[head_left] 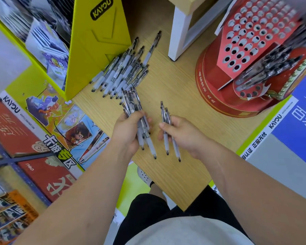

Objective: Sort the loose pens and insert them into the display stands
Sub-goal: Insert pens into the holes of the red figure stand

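Over the wooden counter (175, 96) the left hand (129, 131) is closed around a thick bundle of pens (136, 119), their long axes running roughly away from the person and leaning a little to the left; the clip ends fan out above the fist and the dark writing tips point back toward the person, below the palm. The right hand (182, 133) is clamped on a small group of pens (168, 131), two or three, held between thumb and curled fingers, nearly parallel to the bundle, clips up and away, tips down toward the person. The two hands sit near each other but apart, with bare wood between them. Farther out lies a loose pile of pens (121, 73) flat on the counter, touching the base of a yellow card display (95, 43); most lie on a diagonal, clips toward the far right, tips toward the near left. One pen rests apart at the far right edge of the pile on the same slant. To the right stands a round red display stand (244, 68) whose sloped red panel is full of holes, most of them empty, with a blurred cluster of pens (265, 68) standing in its lower right part.
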`<state>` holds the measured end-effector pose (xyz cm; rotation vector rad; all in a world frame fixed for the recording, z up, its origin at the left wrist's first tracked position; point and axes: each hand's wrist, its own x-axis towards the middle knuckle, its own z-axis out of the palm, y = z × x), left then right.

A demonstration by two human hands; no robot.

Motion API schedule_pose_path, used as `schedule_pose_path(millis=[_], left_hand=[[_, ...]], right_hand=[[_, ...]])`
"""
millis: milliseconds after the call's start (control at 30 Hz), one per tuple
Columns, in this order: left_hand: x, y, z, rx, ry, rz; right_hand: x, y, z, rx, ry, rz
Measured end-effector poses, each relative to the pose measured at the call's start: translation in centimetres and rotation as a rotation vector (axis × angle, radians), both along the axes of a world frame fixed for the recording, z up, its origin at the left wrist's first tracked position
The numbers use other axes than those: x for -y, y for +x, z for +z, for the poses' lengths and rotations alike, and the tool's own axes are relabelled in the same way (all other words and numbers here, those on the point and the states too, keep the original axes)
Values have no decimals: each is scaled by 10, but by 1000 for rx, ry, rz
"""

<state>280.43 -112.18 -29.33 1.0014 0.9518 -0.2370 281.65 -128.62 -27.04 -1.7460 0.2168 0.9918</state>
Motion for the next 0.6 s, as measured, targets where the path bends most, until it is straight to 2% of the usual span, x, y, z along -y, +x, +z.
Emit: schedule_pose_path(millis=[233, 600], left_hand=[[17, 17, 5, 41, -67, 113], [19, 19, 8, 38, -70, 56]], right_hand=[[3, -8, -12, 13, 111, 15], [35, 0, 2, 19, 173, 184]])
